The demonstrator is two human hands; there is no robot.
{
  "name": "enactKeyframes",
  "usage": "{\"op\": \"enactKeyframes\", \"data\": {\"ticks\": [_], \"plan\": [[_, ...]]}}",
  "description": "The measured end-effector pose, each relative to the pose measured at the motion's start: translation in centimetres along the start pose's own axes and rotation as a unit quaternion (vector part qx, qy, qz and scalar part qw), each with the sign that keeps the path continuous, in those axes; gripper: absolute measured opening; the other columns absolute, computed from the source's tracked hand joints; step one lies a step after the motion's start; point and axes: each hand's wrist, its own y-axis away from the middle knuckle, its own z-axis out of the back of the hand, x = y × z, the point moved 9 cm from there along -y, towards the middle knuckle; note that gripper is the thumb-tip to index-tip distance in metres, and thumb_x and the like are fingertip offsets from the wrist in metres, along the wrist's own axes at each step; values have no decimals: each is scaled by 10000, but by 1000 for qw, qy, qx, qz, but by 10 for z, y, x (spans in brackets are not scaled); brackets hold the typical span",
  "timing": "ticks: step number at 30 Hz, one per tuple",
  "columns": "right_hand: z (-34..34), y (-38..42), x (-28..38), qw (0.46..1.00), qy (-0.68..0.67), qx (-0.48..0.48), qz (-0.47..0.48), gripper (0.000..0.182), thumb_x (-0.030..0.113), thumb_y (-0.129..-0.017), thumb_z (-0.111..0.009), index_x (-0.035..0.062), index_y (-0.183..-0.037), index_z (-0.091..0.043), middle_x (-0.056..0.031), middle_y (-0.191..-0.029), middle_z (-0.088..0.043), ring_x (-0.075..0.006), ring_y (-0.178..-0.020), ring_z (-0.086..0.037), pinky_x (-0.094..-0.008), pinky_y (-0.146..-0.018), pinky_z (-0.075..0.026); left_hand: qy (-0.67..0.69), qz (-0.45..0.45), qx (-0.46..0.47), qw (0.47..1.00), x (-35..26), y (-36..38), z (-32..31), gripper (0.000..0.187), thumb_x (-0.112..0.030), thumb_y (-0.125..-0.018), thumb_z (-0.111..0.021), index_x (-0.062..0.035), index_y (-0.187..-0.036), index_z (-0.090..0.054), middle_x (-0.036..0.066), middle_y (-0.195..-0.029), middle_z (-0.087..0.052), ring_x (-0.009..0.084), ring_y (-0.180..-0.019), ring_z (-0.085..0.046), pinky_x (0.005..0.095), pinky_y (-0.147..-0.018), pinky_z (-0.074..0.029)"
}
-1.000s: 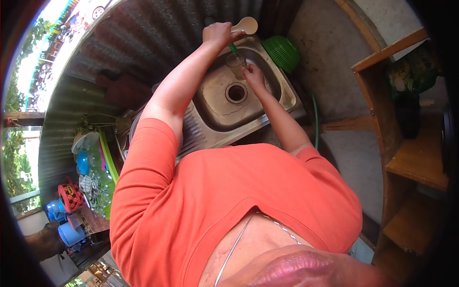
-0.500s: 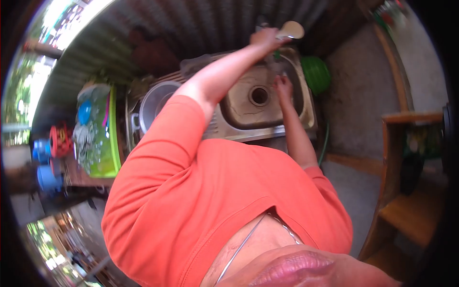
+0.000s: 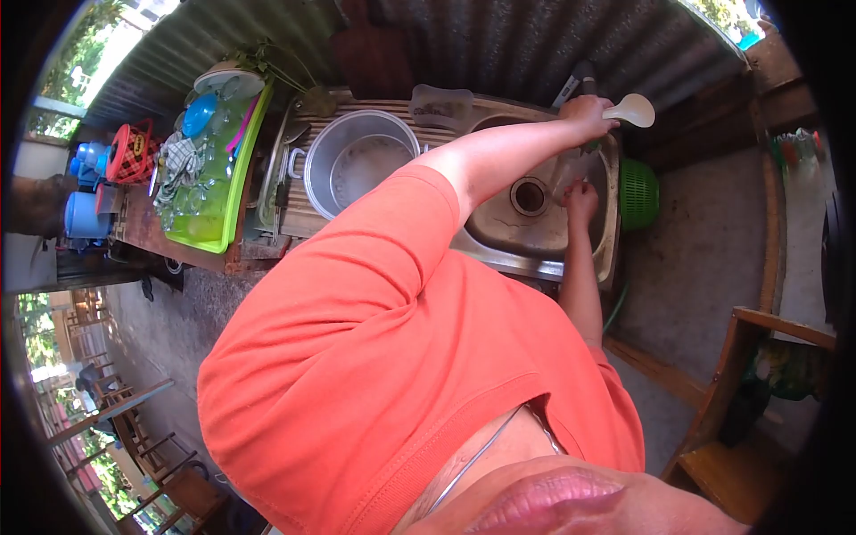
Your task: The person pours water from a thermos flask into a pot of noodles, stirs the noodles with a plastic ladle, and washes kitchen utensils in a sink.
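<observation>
My left hand (image 3: 586, 116) reaches across to the back of the steel sink (image 3: 504, 221), its fingers closed round a pale serving spoon (image 3: 635, 111). The spoon's rounded end points right, and the grey tap (image 3: 581, 77) stands just behind this hand. Lower down, inside the basin by its right wall, my right hand (image 3: 580, 200) has its fingers curled together. A clear, shiny shape (image 3: 572, 168) shows between the two hands; I cannot tell what the right fingers hold. The drain (image 3: 530, 196) lies left of my right hand.
A large metal pot (image 3: 361, 165) stands on the drainboard, near a translucent tub (image 3: 440, 105). Further left, a lime-green tray (image 3: 234, 207) holds glasses and dishes. A green basket (image 3: 638, 194) is right of the sink. Wooden shelves (image 3: 713, 419) stand at the lower right.
The view has shifted, so the sink sits further right and the pot shows more fully. Both hands stay by the tap and basin, the left still with the spoon.
</observation>
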Motion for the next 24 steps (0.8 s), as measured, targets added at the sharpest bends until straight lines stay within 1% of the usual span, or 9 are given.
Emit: {"op": "enactKeyframes", "data": {"ticks": [2,4,7,10,13,14,17,20,24], "plan": [[7,2,21,983,182,20,6,365,372,-863,-559,17,-936,-604,-154,-883,-649,-240,-787,-636,-357,-659,-512,-7,-7,9,1000,-3,-1,-2,318,-357,-752,-642,-214,-1036,-658,69,-952,-662,271,-911,-619,408,-766,-486],[7,-1,40,921,385,26,46,441,451,-843,-536,60,-1024,-630,-176,-995,-649,-318,-949,-626,-422,-783,-497,-17,-24,20,999,-8,-4,-7,289,-305,-767,-627,-224,-1042,-656,66,-945,-664,268,-912,-620,412,-768,-487],[3,-9,39,870,488,69,14,400,398,-835,-535,97,-1082,-630,-169,-1142,-595,-323,-1072,-569,-415,-885,-460,-41,-41,45,997,-14,-7,-12,308,-227,-763,-611,-245,-1069,-646,63,-967,-657,273,-936,-612,407,-794,-482],[-5,-9,37,821,551,148,13,350,318,-830,-527,106,-1088,-631,-158,-1218,-553,-311,-1120,-541,-409,-906,-454,-97,-96,79,987,-23,-6,-14,349,-185,-759,-604,-268,-1096,-634,38,-1053,-628,271,-990,-590,389,-832,-469],[-10,-10,29,802,568,188,0,353,265,-816,-521,102,-1113,-622,-153,-1219,-555,-307,-1125,-541,-403,-907,-455,-113,-200,135,964,-32,1,-10,376,-158,-761,-592,-277,-1116,-625,7,-1133,-586,268,-1040,-564,376,-864,-455],[-13,-8,28,796,573,195,9,354,264,-816,-521,99,-1114,-621,-153,-1214,-558,-306,-1124,-542,-401,-906,-455,-118,-217,174,953,-28,-2,-15,362,-175,-774,-600,-275,-1122,-623,-19,-1176,-557,253,-1080,-543,369,-896,-438],[-18,4,30,782,586,210,27,354,265,-817,-522,90,-1108,-622,-154,-1200,-568,-306,-1118,-546,-397,-904,-457,-108,-267,210,934,-24,-4,-18,362,-195,-762,-639,-267,-1117,-630,-22,-1199,-541,245,-1111,-525,368,-926,-419],[-25,15,33,776,593,211,34,351,285,-819,-533,84,-1090,-630,-158,-1179,-580,-313,-1104,-553,-396,-901,-457,-91,-280,228,928,-22,-10,-23,362,-199,-747,-670,-262,-1102,-640,-28,-1239,-514,238,-1147,-501,364,-946,-404],[-24,32,31,795,573,197,30,404,368,-819,-558,80,-1095,-625,-165,-1151,-591,-324,-1088,-559,-399,-902,-455,-80,-269,190,941,-20,-9,-16,347,-194,-756,-669,-256,-1096,-644,-25,-1284,-491,244,-1169,-484,361,-958,-399]]}}
